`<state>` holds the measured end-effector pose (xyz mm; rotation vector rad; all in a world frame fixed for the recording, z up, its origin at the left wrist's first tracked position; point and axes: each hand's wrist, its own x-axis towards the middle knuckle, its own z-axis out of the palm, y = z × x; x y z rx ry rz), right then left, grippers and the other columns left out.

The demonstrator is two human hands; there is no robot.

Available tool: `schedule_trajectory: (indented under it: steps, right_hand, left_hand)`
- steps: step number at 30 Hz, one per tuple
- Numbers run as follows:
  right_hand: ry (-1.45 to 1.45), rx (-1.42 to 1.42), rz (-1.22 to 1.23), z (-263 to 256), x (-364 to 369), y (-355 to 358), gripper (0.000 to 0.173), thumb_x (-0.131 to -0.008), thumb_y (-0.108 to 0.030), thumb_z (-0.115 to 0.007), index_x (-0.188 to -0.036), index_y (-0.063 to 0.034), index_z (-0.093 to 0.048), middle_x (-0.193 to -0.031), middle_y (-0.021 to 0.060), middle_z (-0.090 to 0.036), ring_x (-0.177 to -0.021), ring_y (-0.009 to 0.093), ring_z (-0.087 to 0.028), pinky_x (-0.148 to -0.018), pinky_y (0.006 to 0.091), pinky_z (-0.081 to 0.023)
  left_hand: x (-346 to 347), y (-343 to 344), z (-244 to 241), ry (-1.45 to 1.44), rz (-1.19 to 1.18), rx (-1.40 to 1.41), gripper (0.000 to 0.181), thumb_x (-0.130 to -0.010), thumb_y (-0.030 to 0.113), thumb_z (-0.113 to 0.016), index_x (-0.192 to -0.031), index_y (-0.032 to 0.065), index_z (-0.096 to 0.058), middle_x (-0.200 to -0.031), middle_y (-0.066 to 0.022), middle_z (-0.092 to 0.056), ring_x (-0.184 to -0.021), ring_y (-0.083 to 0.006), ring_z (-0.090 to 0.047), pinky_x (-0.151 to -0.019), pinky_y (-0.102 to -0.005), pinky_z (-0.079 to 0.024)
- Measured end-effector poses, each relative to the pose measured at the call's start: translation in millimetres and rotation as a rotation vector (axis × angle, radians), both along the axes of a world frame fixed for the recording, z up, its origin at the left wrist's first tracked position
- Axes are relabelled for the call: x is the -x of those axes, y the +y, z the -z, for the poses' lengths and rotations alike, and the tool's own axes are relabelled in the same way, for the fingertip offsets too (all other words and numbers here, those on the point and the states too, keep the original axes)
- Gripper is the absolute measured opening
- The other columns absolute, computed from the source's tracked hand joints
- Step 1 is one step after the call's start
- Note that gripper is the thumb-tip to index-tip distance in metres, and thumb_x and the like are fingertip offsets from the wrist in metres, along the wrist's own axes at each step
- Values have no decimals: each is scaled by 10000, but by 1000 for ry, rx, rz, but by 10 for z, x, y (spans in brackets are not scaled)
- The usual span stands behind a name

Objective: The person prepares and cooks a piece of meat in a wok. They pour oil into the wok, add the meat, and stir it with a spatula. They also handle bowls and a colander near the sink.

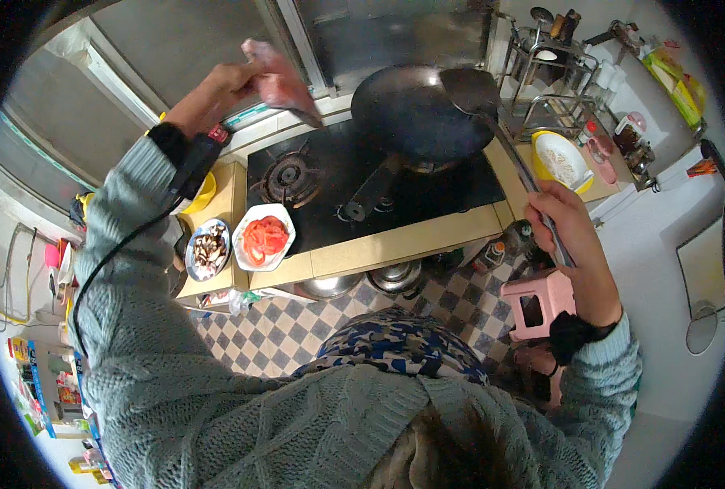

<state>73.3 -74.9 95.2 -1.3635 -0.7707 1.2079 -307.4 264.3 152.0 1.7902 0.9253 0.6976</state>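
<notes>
My left hand (pixel 231 82) is raised at the left, over the far side of the stove. It grips a blurred, pinkish-red soft packet (pixel 280 79), whose exact kind I cannot tell. In my right hand (pixel 564 217) is the long metal handle of a wok spatula (pixel 469 91). The spatula's dark blade rests at the upper right inside a black wok (pixel 417 119). The wok sits on the right burner, its thick handle pointing toward me. What lies at its dark bottom cannot be made out.
Sliced tomatoes (pixel 265 241) fill a white dish at the counter's left; an oval plate of chopped mushrooms (pixel 210 249) stands beside it. A bare gas burner (pixel 289 176) is left of the wok. A yellow-rimmed bowl (pixel 561 159) and metal rack (pixel 546 73) stand right. Pink stools (pixel 536 299) stand below.
</notes>
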Motion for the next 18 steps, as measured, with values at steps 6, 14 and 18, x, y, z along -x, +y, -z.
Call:
schedule_trajectory:
  steps: [6,14,18]
  right_hand:
    - [57,29,209,147,-148,-439,148,-836,-95,-503,-971,-36,-489,-631,28,-502,-353,51,-366,-305,178,-269]
    - [82,161,529,351,110,-901,191,-828,-111,-515,-984,-11,-469,-629,39,-490,-374,62,-386,-306,190,-289]
    - [90,181,567,357,258,-1067,191,-824,-124,-528,-973,-21,-471,-637,30,-486,-381,53,-384,-309,182,-285]
  left_hand:
    - [-1101,387,367,-50,36,232,224,-824,97,-560,-1018,-13,-582,-948,-76,-587,-880,-170,-563,-777,-302,-468]
    - [-1839,1167,1435,123,469,82,216,-804,137,-580,-988,24,-578,-956,-54,-581,-801,-144,-556,-694,-278,-465]
    - [-1987,1232,1613,383,388,19,275,-799,204,-562,-1020,41,-573,-983,-68,-578,-846,-169,-545,-741,-304,-439]
